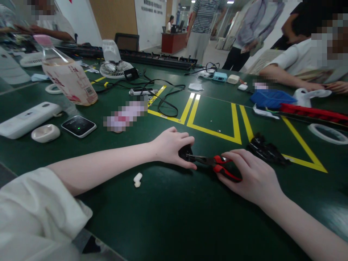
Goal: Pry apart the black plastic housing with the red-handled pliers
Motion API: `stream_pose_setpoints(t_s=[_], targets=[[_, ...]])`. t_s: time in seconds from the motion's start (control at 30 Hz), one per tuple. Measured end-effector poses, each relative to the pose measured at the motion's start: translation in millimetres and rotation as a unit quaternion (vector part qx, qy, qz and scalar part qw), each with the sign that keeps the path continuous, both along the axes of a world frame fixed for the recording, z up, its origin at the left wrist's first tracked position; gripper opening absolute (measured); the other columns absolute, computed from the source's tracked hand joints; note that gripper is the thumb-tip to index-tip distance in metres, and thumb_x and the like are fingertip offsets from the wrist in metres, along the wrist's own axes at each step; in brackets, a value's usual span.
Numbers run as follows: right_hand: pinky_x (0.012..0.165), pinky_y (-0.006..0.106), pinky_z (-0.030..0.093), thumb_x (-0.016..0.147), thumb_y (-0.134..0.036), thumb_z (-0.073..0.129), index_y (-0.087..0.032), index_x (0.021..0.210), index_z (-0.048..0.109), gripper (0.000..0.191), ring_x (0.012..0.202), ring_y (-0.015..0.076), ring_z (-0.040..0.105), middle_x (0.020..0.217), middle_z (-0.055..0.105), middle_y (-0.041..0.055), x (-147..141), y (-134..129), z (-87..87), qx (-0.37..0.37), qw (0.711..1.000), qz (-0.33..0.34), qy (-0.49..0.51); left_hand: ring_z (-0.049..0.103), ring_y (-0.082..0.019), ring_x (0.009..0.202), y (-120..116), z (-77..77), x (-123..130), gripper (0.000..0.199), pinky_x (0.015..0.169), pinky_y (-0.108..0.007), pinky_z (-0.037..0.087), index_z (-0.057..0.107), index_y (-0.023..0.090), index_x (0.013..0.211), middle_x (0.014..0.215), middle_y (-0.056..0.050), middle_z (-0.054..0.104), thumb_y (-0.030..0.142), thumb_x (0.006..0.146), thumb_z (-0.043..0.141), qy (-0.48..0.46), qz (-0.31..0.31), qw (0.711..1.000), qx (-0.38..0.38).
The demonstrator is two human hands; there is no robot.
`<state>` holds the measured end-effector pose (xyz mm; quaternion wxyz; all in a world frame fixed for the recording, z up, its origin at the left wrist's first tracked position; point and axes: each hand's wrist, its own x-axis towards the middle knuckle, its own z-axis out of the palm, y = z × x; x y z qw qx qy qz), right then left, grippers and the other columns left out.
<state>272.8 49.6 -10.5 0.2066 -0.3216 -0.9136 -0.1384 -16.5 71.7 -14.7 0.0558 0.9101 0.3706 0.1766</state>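
Note:
My left hand [174, 146] is closed around a small black part [186, 152], steadying it just above or on the green table; much of the part is hidden by my fingers. In my right hand [251, 174] is a pair of needle-nose pliers [217, 165] with red and black handles. The pliers' tips reach into or against the black part; whether they grip it I cannot tell. Right of the pliers lies a cluster of shiny black pieces [268, 150]. Two small white bits [137, 179] rest on the table below my left forearm.
A drink bottle [69, 78], a white power bank [29, 119], an earbud case [45, 133] and a dark-screened square device [78, 125] stand at left. Behind are a small fan [114, 63] and black cables [168, 105]. A blue pouch [272, 98] and tape roll [328, 133] lie right. People are across the table.

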Motion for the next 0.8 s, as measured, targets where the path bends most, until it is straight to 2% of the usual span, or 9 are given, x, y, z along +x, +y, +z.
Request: stream_pose_setpoints(t_s=[0.2, 0.37, 0.47, 0.67, 0.8], targets=[[0.064, 0.036, 0.053, 0.082, -0.041, 0.065, -0.017, 0.11, 0.059, 0.038, 0.085, 0.0247, 0.064, 0.101, 0.066, 0.0119, 4.1, 7.4, -1.9, -0.017, 1.0, -0.018, 0.001, 0.063, -0.02, 0.084, 4.1, 1.0, -2.8, 0.066, 0.084, -0.035, 0.036, 0.057, 0.019, 0.102, 0.098, -0.003, 0.067, 0.079, 0.075, 0.06, 0.002, 0.009, 1.0, -0.01], [0.075, 0.041, 0.051, 0.08, -0.039, 0.067, -0.018, 0.114, 0.06, 0.041, 0.095, 0.0276, 0.065, 0.106, 0.068, 0.0121, 2.5, 5.5, 2.0, -0.034, 0.999, -0.023, 0.022, 0.057, -0.016, 0.072, 2.0, 0.5, -0.3, 0.058, 0.08, -0.033, 0.036, 0.057, 0.02, 0.091, 0.088, 0.0, 0.066, 0.076, 0.076, 0.06, 0.004, 0.014, 1.0, -0.023], [0.084, 0.045, 0.049, 0.08, -0.039, 0.066, -0.02, 0.118, 0.059, 0.042, 0.101, 0.0291, 0.064, 0.11, 0.068, 0.0122, 1.8, 3.5, 4.2, -0.028, 0.999, -0.027, 0.03, 0.056, -0.016, 0.073, 1.5, -0.9, -0.1, 0.055, 0.079, -0.033, 0.036, 0.056, 0.02, 0.087, 0.087, -0.001, 0.064, 0.073, 0.078, 0.059, 0.004, 0.014, 1.0, -0.011], [0.093, 0.048, 0.044, 0.081, -0.038, 0.067, -0.022, 0.118, 0.056, 0.042, 0.106, 0.0279, 0.063, 0.11, 0.07, 0.0092, -0.5, -0.7, 6.8, 0.017, 0.999, -0.012, 0.045, 0.059, -0.017, 0.076, 0.7, -1.8, -0.2, 0.05, 0.073, -0.031, 0.036, 0.057, 0.02, 0.086, 0.087, 0.0, 0.063, 0.069, 0.078, 0.061, 0.004, -0.01, 1.0, 0.006], [0.096, 0.05, 0.044, 0.08, -0.033, 0.068, -0.021, 0.124, 0.052, 0.048, 0.113, 0.0301, 0.06, 0.115, 0.068, 0.012, -2.2, -1.2, 6.0, 0.063, 0.996, -0.005, 0.062, 0.059, -0.016, 0.074, -0.4, -1.5, -0.5, 0.046, 0.069, -0.029, 0.037, 0.057, 0.02, 0.081, 0.082, 0.001, 0.063, 0.066, 0.081, 0.061, 0.005, -0.028, 1.0, -0.002]])
